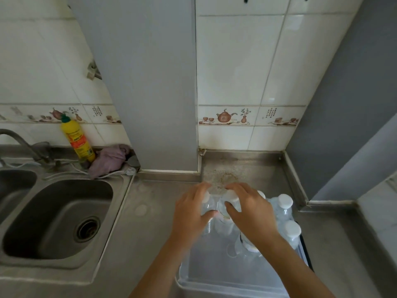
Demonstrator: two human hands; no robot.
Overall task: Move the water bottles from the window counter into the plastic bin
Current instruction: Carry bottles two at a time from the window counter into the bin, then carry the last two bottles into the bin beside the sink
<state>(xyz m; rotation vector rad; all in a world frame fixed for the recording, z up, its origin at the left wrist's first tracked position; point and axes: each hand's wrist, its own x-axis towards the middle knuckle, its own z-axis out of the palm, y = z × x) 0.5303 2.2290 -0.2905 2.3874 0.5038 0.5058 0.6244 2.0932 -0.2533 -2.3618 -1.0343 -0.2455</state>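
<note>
A clear plastic bin (214, 282) sits on the steel counter in front of me. Several clear water bottles with white caps stand upright at its far end. My left hand (191, 214) grips one bottle (209, 206) just under its cap, over the bin's far left corner. My right hand (249, 209) grips a second bottle (223, 208) right beside the first. Two more capped bottles (284, 203) stand at the bin's right side, and another bottle (247, 244) shows under my right wrist.
A steel double sink (53, 220) with a tap lies to the left. A yellow detergent bottle (78, 140) and a purple rag (109, 160) stand behind it. A grey pillar (150, 82) and tiled wall rise at the back. A stained counter patch (223, 177) lies beyond the bin.
</note>
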